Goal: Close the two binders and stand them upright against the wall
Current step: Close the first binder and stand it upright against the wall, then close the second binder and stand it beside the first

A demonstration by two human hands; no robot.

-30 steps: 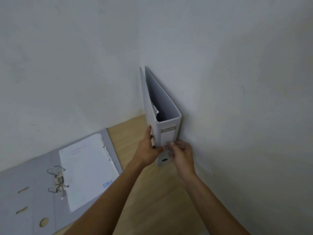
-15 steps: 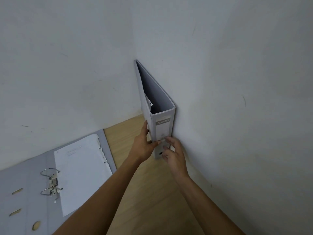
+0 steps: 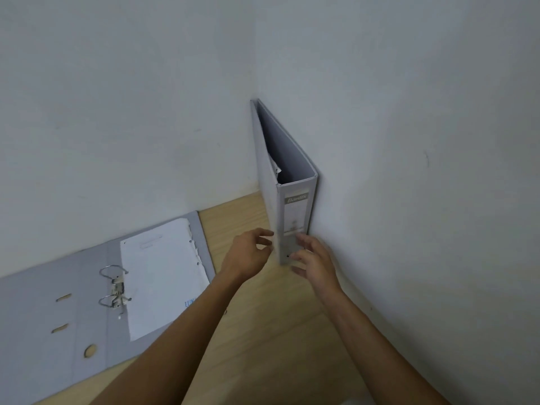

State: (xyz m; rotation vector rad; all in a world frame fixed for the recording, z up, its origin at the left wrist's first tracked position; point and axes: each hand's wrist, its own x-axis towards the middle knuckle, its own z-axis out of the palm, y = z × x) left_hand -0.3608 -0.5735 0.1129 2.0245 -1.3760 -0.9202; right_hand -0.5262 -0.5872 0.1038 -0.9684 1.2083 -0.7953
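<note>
Closed Bantex binder (image 3: pixel 295 217): upright, against wall (image 3: pixel 409 141) at 12 o'clock | left hand (image 3: pixel 248 255), right hand (image 3: pixel 314 258): spread, flanking spine base, grip indeterminate | second binder (image 3: pixel 73 311): open flat, 9 o'clock.

The upright grey matt board binder (image 3: pixel 295 217) stands on a pale wood-grain worktop (image 3: pixel 263 331); the flat open grey binder (image 3: pixel 58 302) shows shiny metal rings (image 3: pixel 114 287) and white paper sheets (image 3: pixel 163 276).
</note>
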